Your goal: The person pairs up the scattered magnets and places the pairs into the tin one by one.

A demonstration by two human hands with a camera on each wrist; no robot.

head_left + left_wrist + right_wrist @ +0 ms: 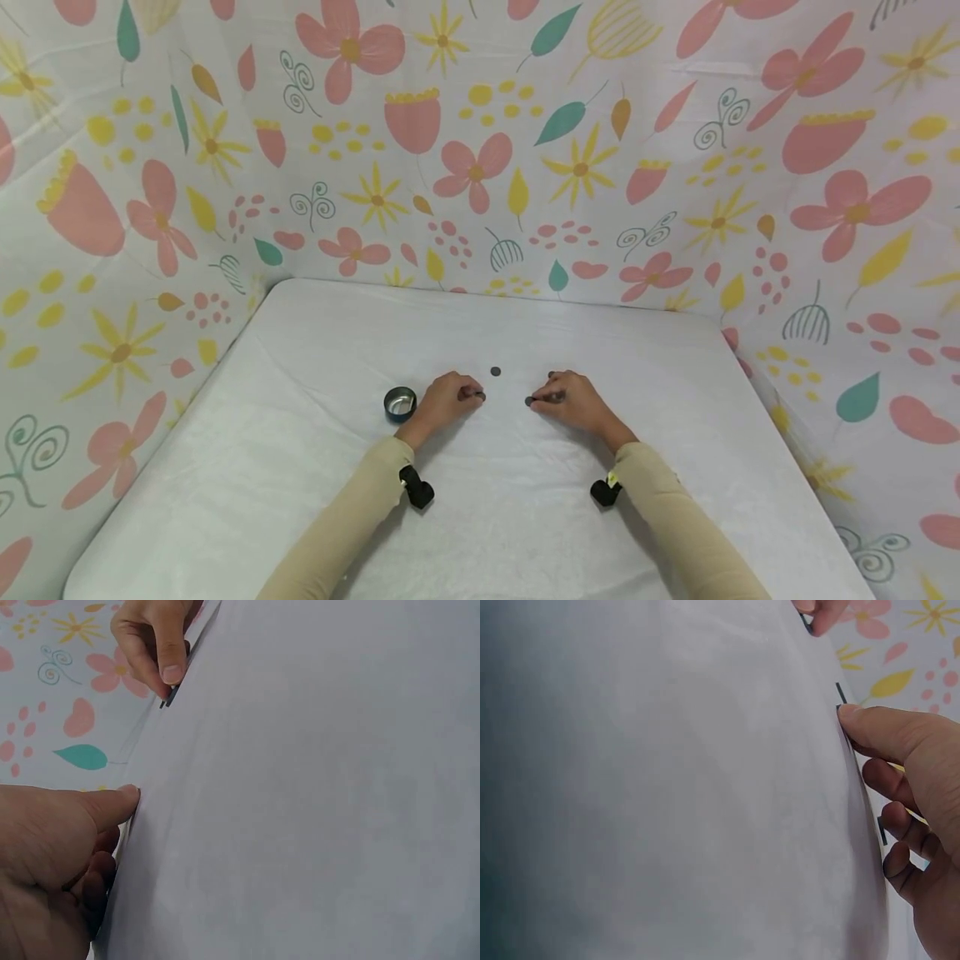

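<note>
Small dark round discs lie on a white-covered table. My left hand is low over the cloth, thumb and fingertips pinching a dark disc at its edge. Across from it, my right hand pinches a second disc between thumb and forefinger; in the right wrist view that disc shows at the thumb tip, the other fingers loosely curled. A loose disc rests between and beyond the hands. Another disc peeks out just behind the right hand.
A small round open tin with a dark wall stands just left of the left hand, near the wrist. White cloth covers the table. Flower-printed curtains hang along its back and sides. Each wrist carries a small black camera.
</note>
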